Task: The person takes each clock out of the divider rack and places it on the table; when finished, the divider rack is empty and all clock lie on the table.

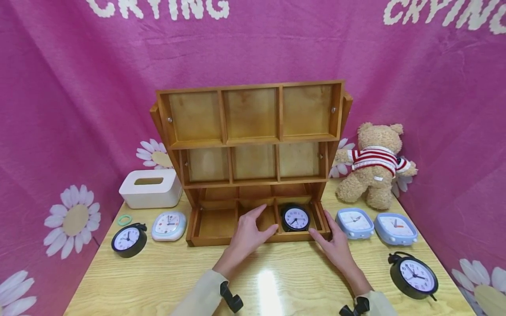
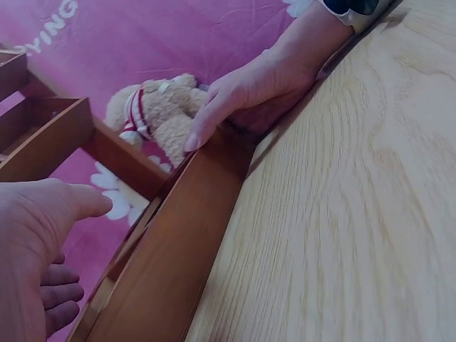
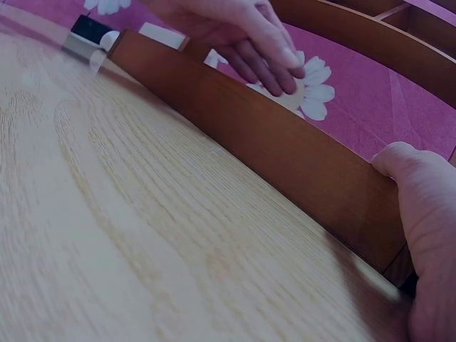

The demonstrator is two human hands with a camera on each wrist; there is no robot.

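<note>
A three-tier wooden display shelf [image 1: 251,142] stands on the table, each tier split into three compartments. In the bottom right compartment sits a black round alarm clock [image 1: 295,218], dial up. My left hand [image 1: 250,232] hovers over the bottom middle compartment, thumb and fingers spread apart, holding nothing; the left wrist view shows this left hand [image 2: 32,249] beside the front board [image 2: 174,263]. My right hand [image 1: 336,245] grips the shelf's bottom right front corner, thumb on the front edge and fingers along the side. In the right wrist view, the thumb of my right hand [image 3: 424,221] rests on the board's top.
Left of the shelf are a white tissue box [image 1: 151,188], a green ring [image 1: 124,220], a black alarm clock [image 1: 129,240] and a pale blue-white clock [image 1: 169,226]. To the right are two blue clocks [image 1: 355,223], another black alarm clock [image 1: 414,276] and a teddy bear [image 1: 375,166].
</note>
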